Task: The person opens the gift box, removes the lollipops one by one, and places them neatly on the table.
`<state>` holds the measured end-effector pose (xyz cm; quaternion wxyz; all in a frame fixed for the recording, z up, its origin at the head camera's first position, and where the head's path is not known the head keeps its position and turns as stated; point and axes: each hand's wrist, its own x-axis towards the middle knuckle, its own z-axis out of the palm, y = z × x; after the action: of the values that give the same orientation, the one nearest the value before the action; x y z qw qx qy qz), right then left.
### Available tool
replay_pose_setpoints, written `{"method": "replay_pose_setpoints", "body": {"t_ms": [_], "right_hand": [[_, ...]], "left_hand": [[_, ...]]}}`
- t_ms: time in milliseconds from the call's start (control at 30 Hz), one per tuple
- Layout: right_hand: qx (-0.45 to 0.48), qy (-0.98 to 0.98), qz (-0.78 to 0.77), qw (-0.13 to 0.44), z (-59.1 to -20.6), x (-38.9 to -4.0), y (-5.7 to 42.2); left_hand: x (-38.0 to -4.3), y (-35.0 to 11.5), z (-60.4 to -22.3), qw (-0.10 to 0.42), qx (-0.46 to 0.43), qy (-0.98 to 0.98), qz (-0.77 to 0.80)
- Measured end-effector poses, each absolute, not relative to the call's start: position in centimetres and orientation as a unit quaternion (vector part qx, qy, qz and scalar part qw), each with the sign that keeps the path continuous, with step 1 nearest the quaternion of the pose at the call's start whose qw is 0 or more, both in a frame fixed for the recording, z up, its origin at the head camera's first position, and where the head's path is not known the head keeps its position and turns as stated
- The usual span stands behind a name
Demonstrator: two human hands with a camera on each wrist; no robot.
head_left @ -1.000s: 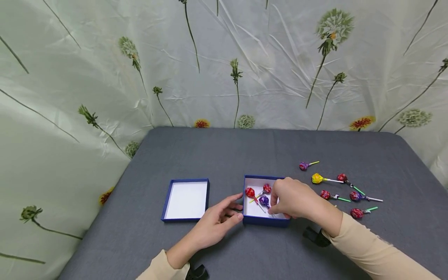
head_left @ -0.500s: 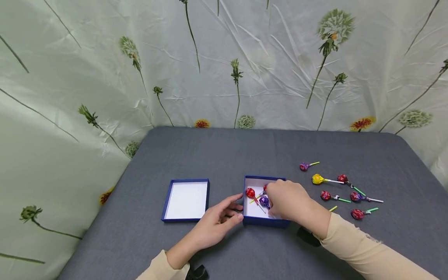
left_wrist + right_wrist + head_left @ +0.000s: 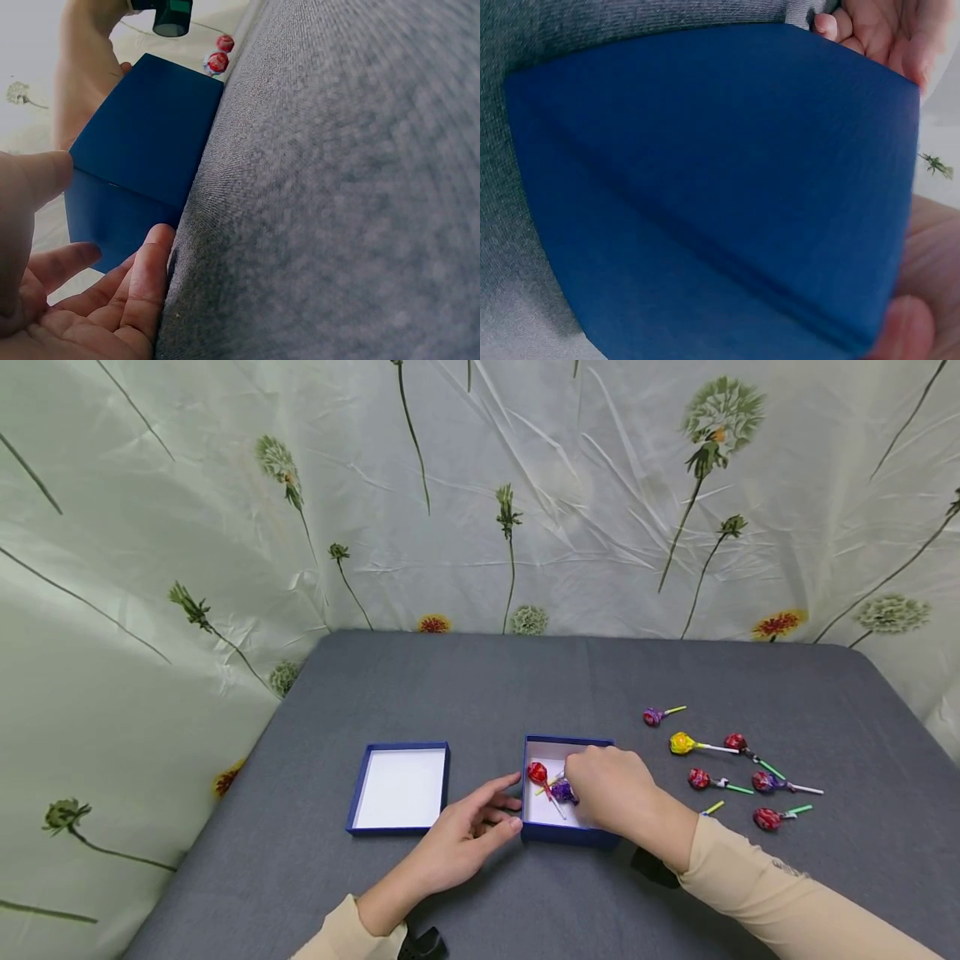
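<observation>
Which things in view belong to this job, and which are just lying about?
In the job:
box, left hand against it, right hand over it
red lollipop, purple lollipop inside
probably loose lollipops, lid

Just surroundings:
table
flowered backdrop

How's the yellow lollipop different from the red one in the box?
The yellow lollipop is yellow, while the red lollipop is red. The yellow lollipop lies on the table, but the red lollipop is inside the box. The yellow lollipop's stick points right; the red lollipop's stick points toward the box's near side. Both have round heads and whitish sticks.
</observation>
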<state>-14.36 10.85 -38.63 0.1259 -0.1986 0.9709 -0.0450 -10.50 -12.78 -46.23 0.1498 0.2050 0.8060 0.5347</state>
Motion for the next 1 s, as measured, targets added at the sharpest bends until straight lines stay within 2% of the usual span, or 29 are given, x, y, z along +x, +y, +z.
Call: {"method": "replay_pose_setpoints", "body": {"t_ms": [400,800,1000], "right_hand": [[-0.203,0.971,-0.065,0.107,-38.90,-14.68,11.12],[-0.244,0.967,0.040,0.058,-38.88,-13.91,11.25],[-0.233,0.969,0.044,0.068,-38.82,-13.94,11.23]], "left_hand": [[-10.48,-12.74,-46.08,0.152,0.202,0.806,0.535],[-10.50,-12.78,-46.13,0.151,0.204,0.810,0.529],[-10.49,-12.74,-46.17,0.148,0.208,0.808,0.531]]}}
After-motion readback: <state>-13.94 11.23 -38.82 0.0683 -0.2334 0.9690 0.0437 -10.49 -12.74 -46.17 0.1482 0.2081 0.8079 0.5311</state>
